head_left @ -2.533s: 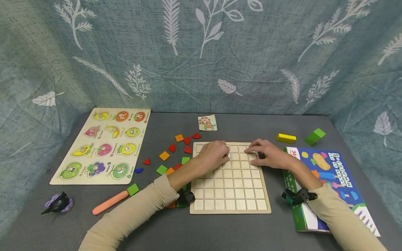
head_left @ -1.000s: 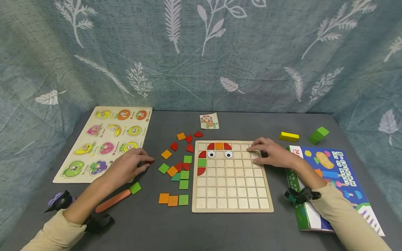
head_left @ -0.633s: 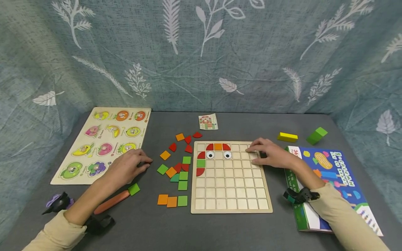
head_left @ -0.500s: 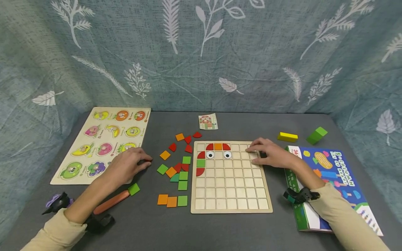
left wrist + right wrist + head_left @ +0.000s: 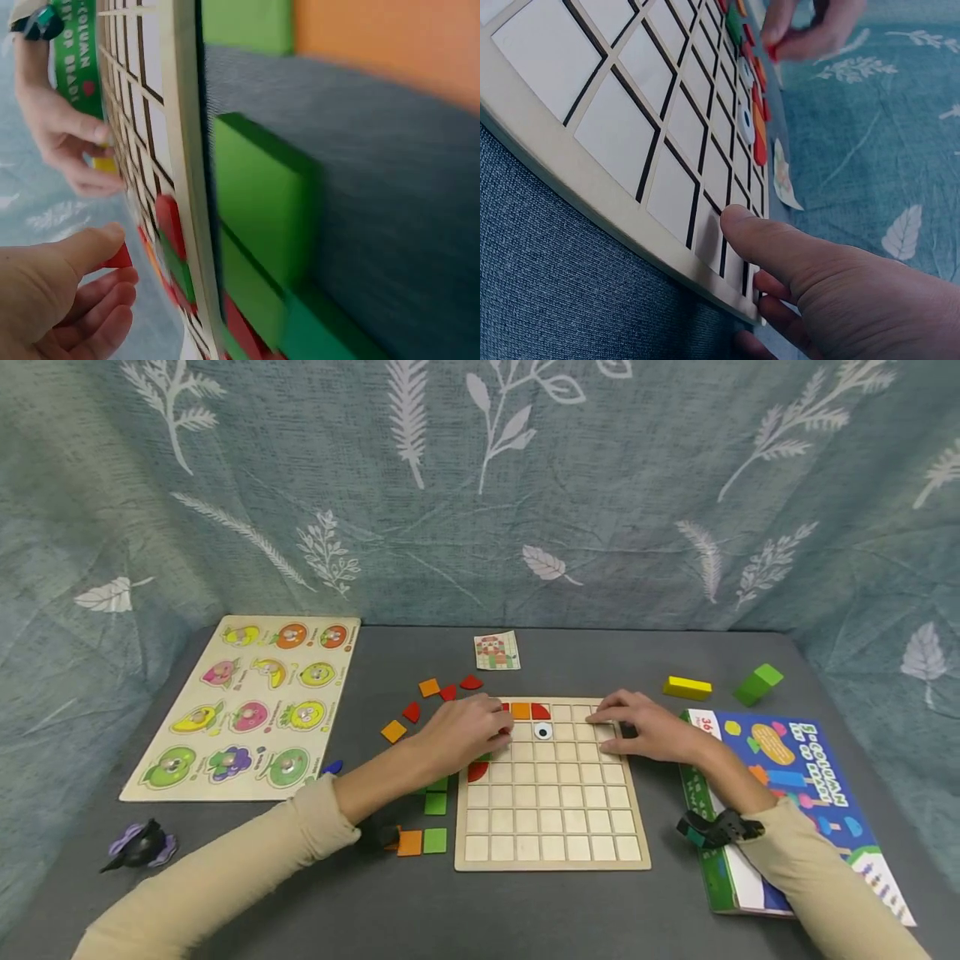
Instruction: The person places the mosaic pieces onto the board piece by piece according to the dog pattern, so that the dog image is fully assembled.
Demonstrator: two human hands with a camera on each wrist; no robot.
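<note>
My left hand [image 5: 465,731] is over the upper-left part of the wooden grid board [image 5: 551,866]. Between its thumb and fingers it pinches a small red tile [image 5: 119,258], whose visible part looks triangular. My right hand [image 5: 647,729] rests on the board's right edge, thumb and fingers relaxed and spread. On the board lie an orange square [image 5: 521,711], a red rounded tile [image 5: 541,712] and a white eye tile [image 5: 542,732]. A red tile [image 5: 477,771] sits lower at the left edge. Other tiles there are behind my left hand in the head view.
Loose orange, red and green tiles, such as a green square [image 5: 435,841], lie left of the board. A pattern card [image 5: 497,652] is behind it. A fruit puzzle [image 5: 247,693] stands left, a boxed bead set [image 5: 795,802] right, near yellow [image 5: 686,688] and green [image 5: 757,685] blocks.
My left hand has moved right from beside the fruit puzzle, where the small red triangle lay, to the board, carrying a red tile. My right hand stays at the board's edge.
</note>
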